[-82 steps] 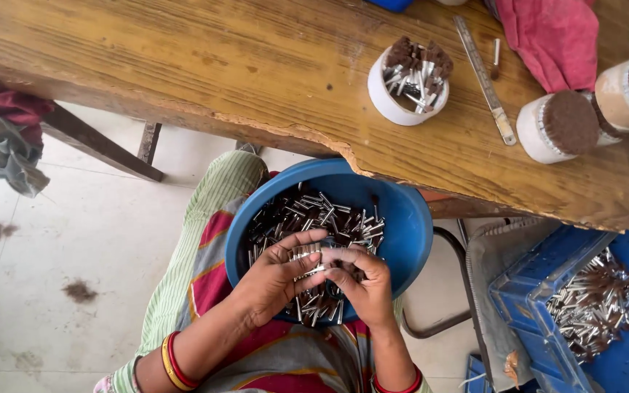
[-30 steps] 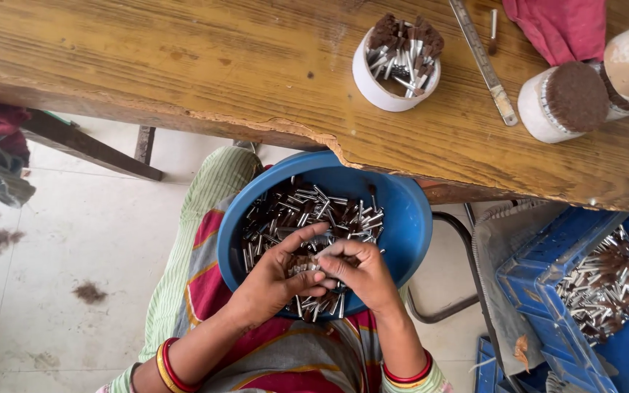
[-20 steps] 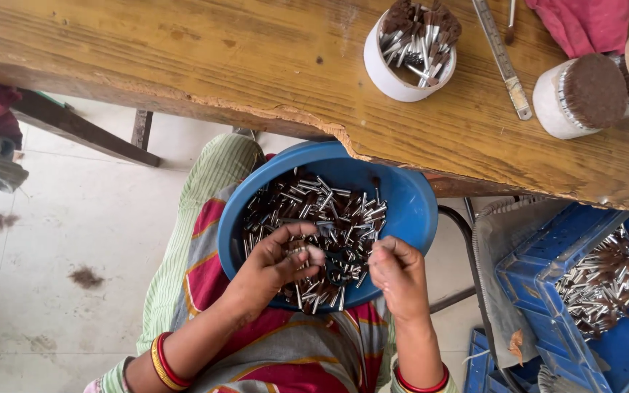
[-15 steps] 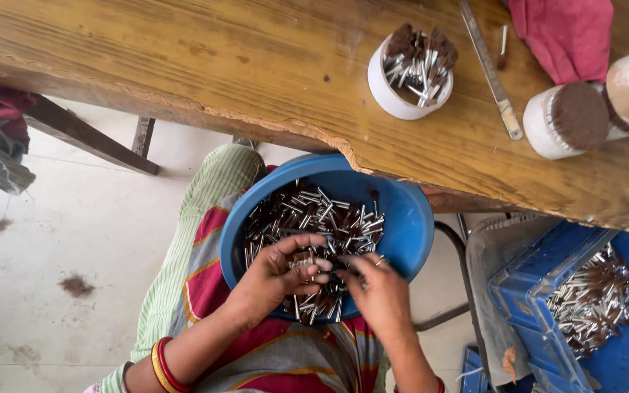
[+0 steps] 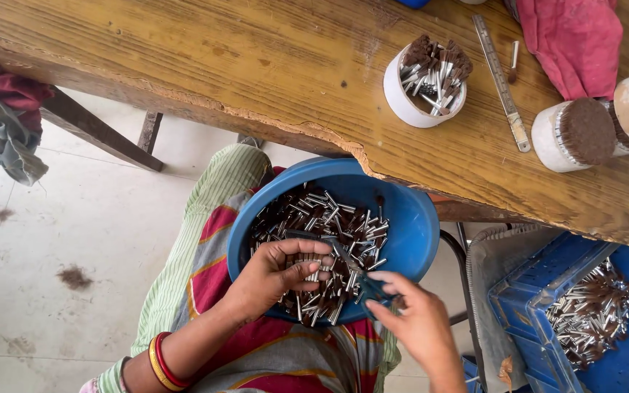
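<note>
Left fingers (image 5: pixel 307 263): curled together over a small bunch of metal tubes (image 5: pixel 322 275), pinning them against the heap; the left hand (image 5: pixel 274 276) rests inside the bowl.

Right fingers (image 5: pixel 387 291): closed on the handle end of a dark, slim tool (image 5: pixel 340 251) that looks like scissors or pliers (too blurred to say which); its tip lies across the tubes just beside the left fingertips. The right hand (image 5: pixel 420 327) sits at the bowl's near rim.

Change: half a second ago both hands were bunched close over the heap, and a little before that the right hand was lifted clear and open. Now it has drawn back toward the body with the tool in its grip — the left has barely shifted.

What that means: by my reading, the sorting or trimming of the bunch goes on, one handful at a time — the bowl is far from emptied.

Bowl (image 5: pixel 409 218): blue, on the person's lap, partly under the table edge, full of short silvery tubes with brown tufts.

Table (image 5: pixel 183 65): wooden, carrying a white cup (image 5: pixel 402 98) of finished pieces, a metal ruler (image 5: pixel 500 80), two tufted rolls and a red cloth (image 5: pixel 576 40).

Crate (image 5: pixel 518 306): blue, on the right, holding more tubes.
</note>
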